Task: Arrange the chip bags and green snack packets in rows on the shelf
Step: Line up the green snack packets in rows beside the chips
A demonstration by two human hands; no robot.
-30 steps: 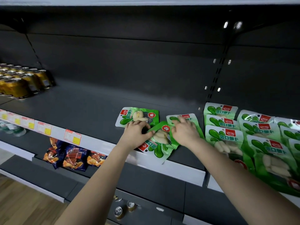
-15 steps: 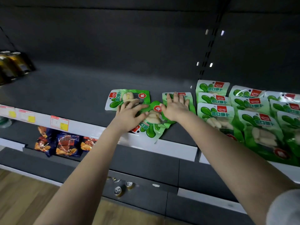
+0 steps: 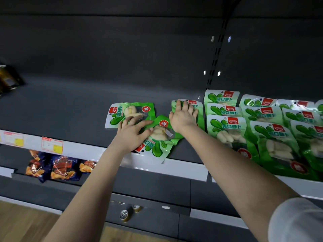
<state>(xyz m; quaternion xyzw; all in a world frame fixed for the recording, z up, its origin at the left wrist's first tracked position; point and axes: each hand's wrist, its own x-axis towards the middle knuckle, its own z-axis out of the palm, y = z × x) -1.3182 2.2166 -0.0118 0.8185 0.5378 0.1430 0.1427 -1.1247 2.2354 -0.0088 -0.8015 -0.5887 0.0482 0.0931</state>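
Three loose green snack packets lie on the dark shelf (image 3: pixel 70 109). My left hand (image 3: pixel 132 133) rests flat across two of them: a sideways packet (image 3: pixel 120 114) behind it and an upside-down packet (image 3: pixel 159 140) that overhangs the shelf's front edge. My right hand (image 3: pixel 183 116) presses with straight fingers on a third packet (image 3: pixel 199 109), which lies beside the ordered rows of green packets (image 3: pixel 262 130) on the right. Dark blue chip bags (image 3: pixel 61 168) lie on the shelf below, at the left.
White price rail (image 3: pixel 78 149) with yellow-and-red tags runs along the shelf's front edge. Gold cans (image 3: pixel 7 79) stand at the far left of the shelf. More cans (image 3: pixel 125 214) show on a lower level. An upright with slots (image 3: pixel 215 63) divides the shelf bays.
My right hand slid its packet back and to the right, close to the ordered rows. My left hand flattened over the two left packets. The view has moved closer and tilted down.
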